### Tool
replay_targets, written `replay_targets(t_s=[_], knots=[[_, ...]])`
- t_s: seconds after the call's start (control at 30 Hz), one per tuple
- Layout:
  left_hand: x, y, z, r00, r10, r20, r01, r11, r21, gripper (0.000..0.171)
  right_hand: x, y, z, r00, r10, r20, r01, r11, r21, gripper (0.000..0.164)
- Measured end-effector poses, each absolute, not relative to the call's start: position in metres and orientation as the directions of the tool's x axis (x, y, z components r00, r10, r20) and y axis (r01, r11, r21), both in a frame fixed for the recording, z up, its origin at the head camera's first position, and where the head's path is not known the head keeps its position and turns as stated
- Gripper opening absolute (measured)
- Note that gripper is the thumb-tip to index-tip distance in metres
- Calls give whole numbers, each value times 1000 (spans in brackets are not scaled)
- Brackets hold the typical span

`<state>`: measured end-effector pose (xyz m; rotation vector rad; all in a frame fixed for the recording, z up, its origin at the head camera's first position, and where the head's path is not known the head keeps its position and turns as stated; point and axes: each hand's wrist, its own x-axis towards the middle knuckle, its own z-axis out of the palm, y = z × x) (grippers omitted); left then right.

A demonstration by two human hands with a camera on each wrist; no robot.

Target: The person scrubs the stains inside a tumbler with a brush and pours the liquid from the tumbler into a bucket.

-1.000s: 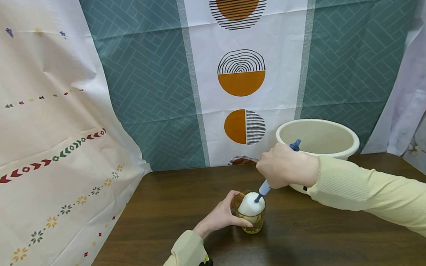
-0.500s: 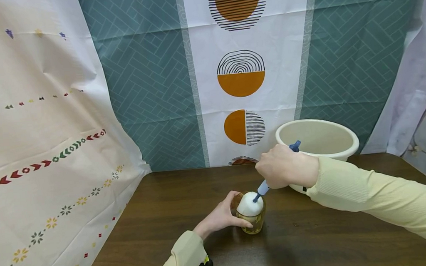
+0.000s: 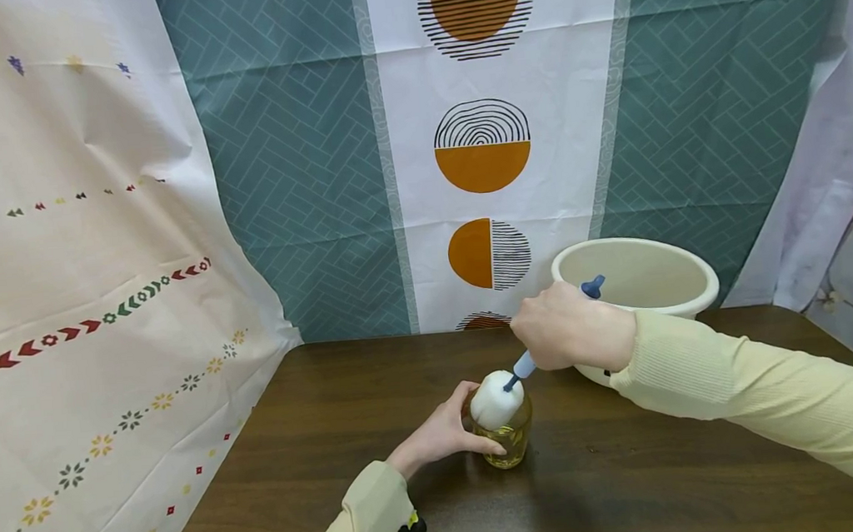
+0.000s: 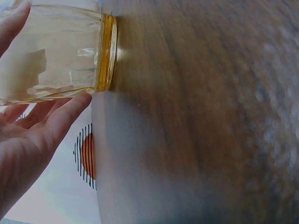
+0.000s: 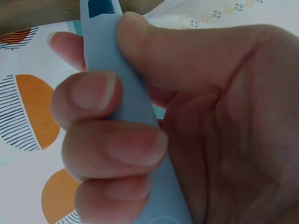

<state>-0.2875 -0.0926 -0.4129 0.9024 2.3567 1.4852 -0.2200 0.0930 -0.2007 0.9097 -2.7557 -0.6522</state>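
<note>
An amber drinking glass stands on the dark wooden table. My left hand holds it from the left side, thumb and fingers spread around the wall. In the left wrist view the glass is see-through, with a pale blurred shape inside and its base by the wood. A sponge bottle brush has its white head partly inside the glass and partly above the rim. My right hand grips its light blue handle; the right wrist view shows curled fingers and thumb around the handle.
A large off-white tub stands at the back right, behind the right hand. Patterned cloth hangs along the back and left edges of the table. A few small drops or marks lie to the right of the glass.
The white sponge head has risen a little in the glass and shifted slightly left, along with the right hand and handle. The left hand and glass stay in place.
</note>
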Motion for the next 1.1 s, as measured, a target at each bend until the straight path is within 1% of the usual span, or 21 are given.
replay_targets(t_s=[0.27,0.47,0.6,0.8,1.1], knots=[[-286,-93,-413,-802,582,131,387,340,857,69,-220,94,-200,-814,-579,43,-502,739,449,19],[-286,-93,-412,-823,559,102,372,395,840,75,-219,95,-197,-827,-561,38,-486,747,453,17],[-286,-93,-412,-825,556,103,383,416,825,77,-217,96,-196,-828,-560,36,-484,745,460,16],[-286,-93,-413,-820,561,113,398,416,817,76,-216,97,-196,-834,-551,28,-481,752,452,16],[-288,-92,-414,-809,576,118,391,378,839,73,-214,97,-194,-844,-536,-15,-486,754,441,17]])
